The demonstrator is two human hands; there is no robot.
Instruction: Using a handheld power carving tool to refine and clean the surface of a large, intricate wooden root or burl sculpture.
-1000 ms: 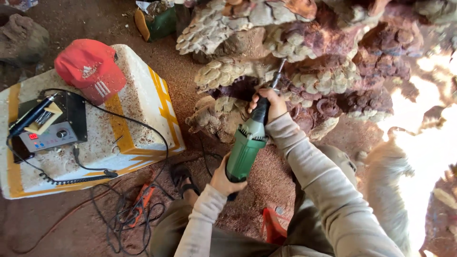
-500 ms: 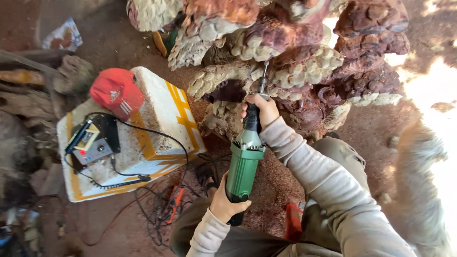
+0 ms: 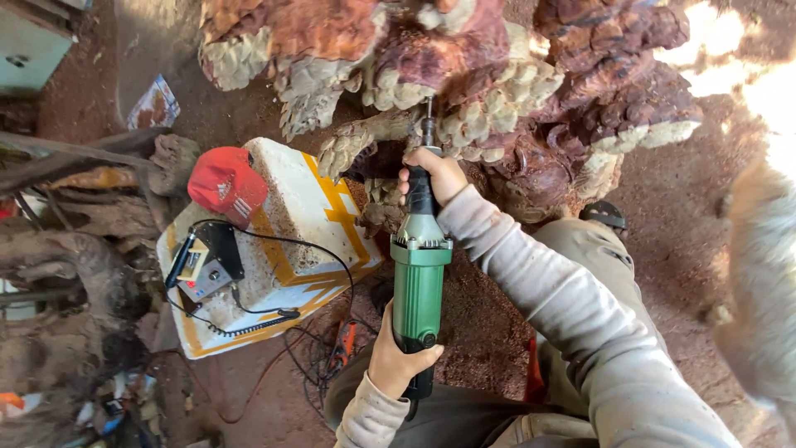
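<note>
A green die grinder (image 3: 419, 286) points up at a large carved wood sculpture (image 3: 464, 91) with scaly cream and reddish surfaces. My right hand (image 3: 435, 176) grips the black neck of the grinder near its bit, which touches the carving. My left hand (image 3: 396, 358) holds the rear end of the green body. Both arms wear dusty grey sleeves.
A white foam box (image 3: 303, 217) with yellow stripes stands at the left; a red cap (image 3: 225, 184) and a small control unit (image 3: 201, 264) with black cords lie on it. Orange-handled pliers (image 3: 344, 353) lie on the red dusty ground. Rough wood pieces (image 3: 75, 249) crowd the far left.
The view has shifted so the foam box and cap sit further right and closer. The grinder now stands nearly upright, its bit higher on the carving; both hands keep their grip.
</note>
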